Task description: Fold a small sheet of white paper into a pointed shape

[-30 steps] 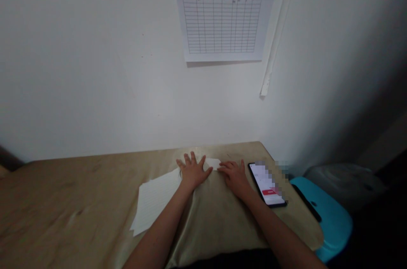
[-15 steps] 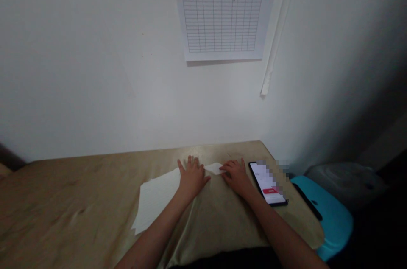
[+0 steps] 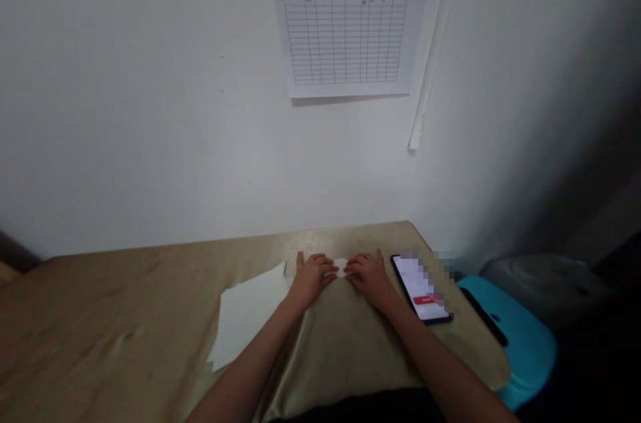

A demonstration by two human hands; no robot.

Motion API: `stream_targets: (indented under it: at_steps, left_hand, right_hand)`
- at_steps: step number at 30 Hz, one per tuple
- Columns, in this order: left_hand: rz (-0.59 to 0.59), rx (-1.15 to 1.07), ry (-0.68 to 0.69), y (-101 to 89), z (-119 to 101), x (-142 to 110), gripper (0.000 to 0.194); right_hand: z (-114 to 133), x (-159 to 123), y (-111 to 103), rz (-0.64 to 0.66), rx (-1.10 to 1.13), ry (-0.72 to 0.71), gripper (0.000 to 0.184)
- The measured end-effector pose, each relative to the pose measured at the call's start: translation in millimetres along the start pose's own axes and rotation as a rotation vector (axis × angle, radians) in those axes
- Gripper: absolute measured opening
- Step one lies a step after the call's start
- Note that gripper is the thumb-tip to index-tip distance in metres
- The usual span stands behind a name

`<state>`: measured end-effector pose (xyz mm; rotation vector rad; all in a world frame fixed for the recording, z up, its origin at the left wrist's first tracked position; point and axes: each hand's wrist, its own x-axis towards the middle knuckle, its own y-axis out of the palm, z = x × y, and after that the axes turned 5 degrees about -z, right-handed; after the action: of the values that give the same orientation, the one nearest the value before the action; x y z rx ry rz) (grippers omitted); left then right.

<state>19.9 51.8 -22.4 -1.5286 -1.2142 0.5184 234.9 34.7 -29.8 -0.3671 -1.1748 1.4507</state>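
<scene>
Two bare hands in close on one small white paper (image 3: 341, 267), over the cloth-covered table (image 3: 125, 323), toward its far edge. At the paper's left end, the left hand (image 3: 311, 277), palm down, with fingers bent inward and the outermost one poking up at the far left. At the right end, the right hand (image 3: 369, 277), nearly a mirror of it, with fingertips on the paper and an outer finger raised. Firm pinch or light press? Cannot tell for either hand, not at this size. Between the two sets of fingertips, just a small patch of white in view. Over to the left, partly covered by the left forearm, some loose lined sheets (image 3: 248, 319), flat and slightly fanned. Just right of the right hand, a phone (image 3: 408, 276) with a lit screen, partly pixelated, slanting along the table's right side. Past that edge, lower down, a turquoise object (image 3: 525, 329). Up on the far wall (image 3: 150, 109), a printed grid sheet (image 3: 345, 36), and just right of it, a slanting white strip (image 3: 431, 69).
</scene>
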Motion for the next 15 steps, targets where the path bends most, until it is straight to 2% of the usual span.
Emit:
stream_targets:
  at_steps: [15]
  left_hand:
    - [-0.046,-0.076,-0.027,3.7,-5.0,-0.3,0.015]
  right_hand:
    - [3.2,-0.2,-2.7,-0.013,-0.069,-0.035,0.017]
